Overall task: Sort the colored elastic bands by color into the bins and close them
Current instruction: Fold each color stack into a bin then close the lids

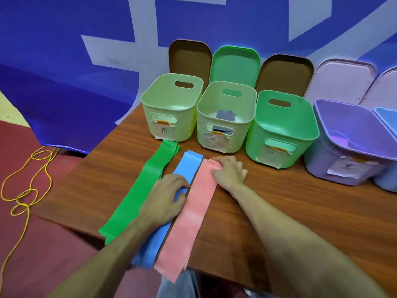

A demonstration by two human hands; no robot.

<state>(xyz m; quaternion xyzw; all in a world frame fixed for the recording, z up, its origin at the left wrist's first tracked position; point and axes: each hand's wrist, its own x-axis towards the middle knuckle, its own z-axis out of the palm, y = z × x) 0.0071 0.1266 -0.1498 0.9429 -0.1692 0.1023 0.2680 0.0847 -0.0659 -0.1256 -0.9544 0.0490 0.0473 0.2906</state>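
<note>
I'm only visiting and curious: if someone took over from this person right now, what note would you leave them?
Left hand grips the blue band; right hand pinches the far end of the pink band.
The green band lies beside them on the table.
Green bin, purple bin and the others stand open, lids propped behind.
Done: none of these three bands binned.
Left: bin each by color, close the lids.

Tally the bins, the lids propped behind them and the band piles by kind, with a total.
Bins: 5, the rightmost cut by the frame edge
Lids: 5
Band piles: 3: green pile, blue pile, pink pile
Total: 13
</note>
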